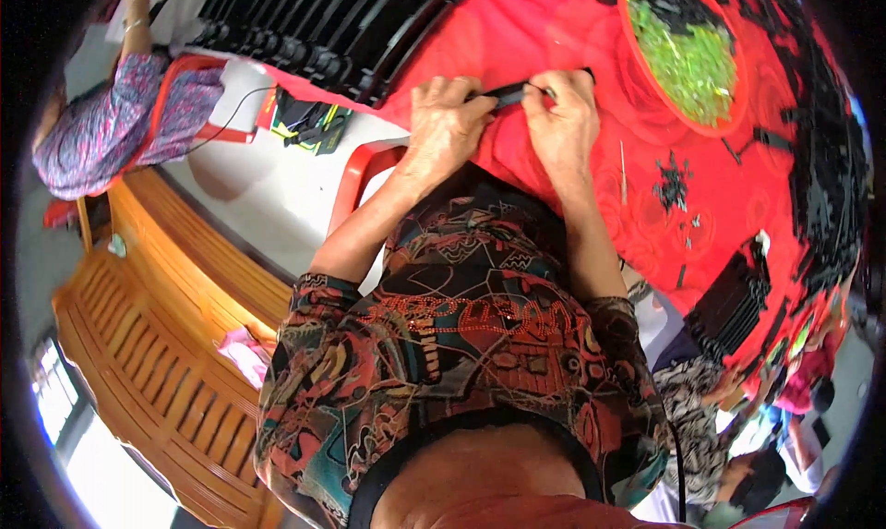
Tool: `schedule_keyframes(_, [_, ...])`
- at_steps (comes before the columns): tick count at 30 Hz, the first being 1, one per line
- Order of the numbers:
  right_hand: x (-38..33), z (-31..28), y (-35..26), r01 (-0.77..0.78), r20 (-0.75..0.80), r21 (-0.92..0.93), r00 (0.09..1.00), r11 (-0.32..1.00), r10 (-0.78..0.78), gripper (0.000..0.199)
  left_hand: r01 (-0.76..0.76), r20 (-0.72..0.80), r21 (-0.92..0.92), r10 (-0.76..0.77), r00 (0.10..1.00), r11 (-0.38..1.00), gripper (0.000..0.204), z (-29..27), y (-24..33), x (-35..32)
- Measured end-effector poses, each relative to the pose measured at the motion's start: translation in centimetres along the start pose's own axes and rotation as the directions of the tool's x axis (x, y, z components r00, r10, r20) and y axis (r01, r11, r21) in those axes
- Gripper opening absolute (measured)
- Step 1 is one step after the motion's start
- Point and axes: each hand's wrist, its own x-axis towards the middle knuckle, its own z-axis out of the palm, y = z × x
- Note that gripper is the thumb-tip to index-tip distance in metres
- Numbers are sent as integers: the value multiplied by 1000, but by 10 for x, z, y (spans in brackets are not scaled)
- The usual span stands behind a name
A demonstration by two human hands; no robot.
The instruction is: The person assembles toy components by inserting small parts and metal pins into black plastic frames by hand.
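At twelve o'clock over the red tablecloth (pixel 554 30), I've got my left hand (pixel 445 123) and right hand (pixel 563 118) both pinching a slim black plastic strip (pixel 506 92) between fingertips. It looks light, stiff and smooth; I'd grip its two ends. At two o'clock, a red bowl of green pieces (pixel 692 58).

Both hands work over a red tablecloth (pixel 554 30). Left hand (pixel 445 123) and right hand (pixel 561 121) pinch one thin black strip (pixel 509 92) between fingertips, near 12 o'clock. Red bowl (pixel 637 58) of green pieces (pixel 692 63) at 1 o'clock. Black strips stacked (pixel 314 21) at 11 o'clock. Small black parts (pixel 672 183) at 2 o'clock. Wooden bench (pixel 157 344) at 8 o'clock.
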Motion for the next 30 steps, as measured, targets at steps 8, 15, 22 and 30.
schedule_keyframes(8, [14, -6, -8, -45, 169, -216, 982, 975, 82, 14, -34, -41, -62, 32, 999, 998, 23, 0, -6, -2])
schedule_keyframes(15, [15, -8, -9, -43, 211, -253, 973, 966, 99, 17, -59, -49, -62, 56, 997, 996, 21, -1, -3, 0])
schedule_keyframes(22, [15, -5, -19, -75, 215, -304, 966, 950, 145, 17, -71, -93, -41, 67, 993, 997, 23, 2, -3, -8])
schedule_keyframes(30, [12, -2, -10, -5, 189, -249, 981, 969, 53, 14, -141, 14, -10, 141, 990, 990, 28, -2, -7, -4])
